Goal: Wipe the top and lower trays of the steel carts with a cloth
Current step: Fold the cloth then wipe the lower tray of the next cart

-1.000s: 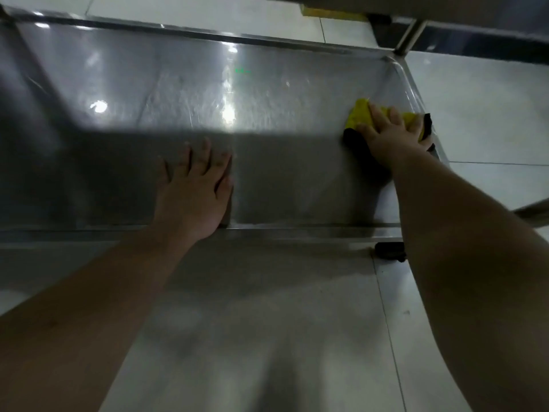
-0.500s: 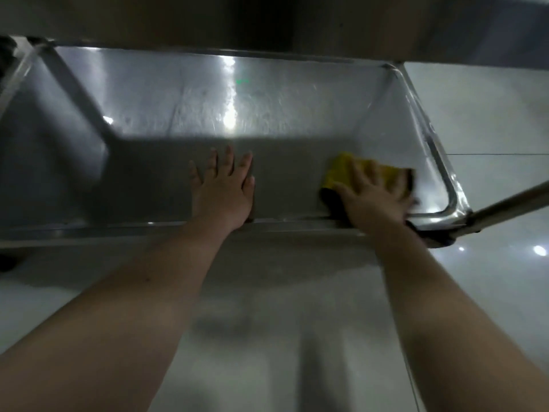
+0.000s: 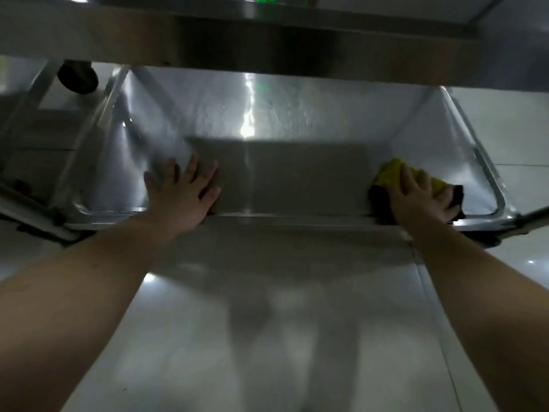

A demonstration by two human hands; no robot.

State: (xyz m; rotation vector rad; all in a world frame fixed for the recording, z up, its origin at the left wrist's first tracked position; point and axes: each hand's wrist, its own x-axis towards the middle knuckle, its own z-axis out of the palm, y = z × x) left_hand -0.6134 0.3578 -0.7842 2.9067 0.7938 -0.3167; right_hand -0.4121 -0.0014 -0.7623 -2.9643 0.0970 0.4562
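At 10 o'clock in the view, a dark castor wheel (image 3: pixel 77 78) sits on the floor beyond the tray's left rim, among slanting steel frame tubes (image 3: pixel 28 93); detail there is dim and blurred. Lower tray (image 3: pixel 297 120) of the steel cart fills the middle band, its rim running from 9 o'clock to 3 o'clock, with the far half bright with glare and the near half in shadow. Left hand (image 3: pixel 181 197), at about 9 o'clock from tray centre: palm down on the tray floor just inside the near rim, fingers straight and spread, holding nothing. Across 12 o'clock, the underside of the upper shelf (image 3: pixel 267 37) overhangs the tray, with a small green light reflected on it. At 6 o'clock, pale glossy floor tiles (image 3: pixel 267 322) lie between the two bare forearms. Cloth (image 3: pixel 389 171), yellow with a dark edge, lies in the tray's near right corner at about 3 o'clock, touching the near rim. Right hand (image 3: pixel 419 200) lies flat on top of the cloth, fingers spread and pressing it onto the steel rather than pinching it; yellow shows past the fingertips, and the dark edge shows at the little-finger side. Far right, at 3 o'clock, a steel bar (image 3: pixel 536 214) leaves the tray corner and runs out of view.
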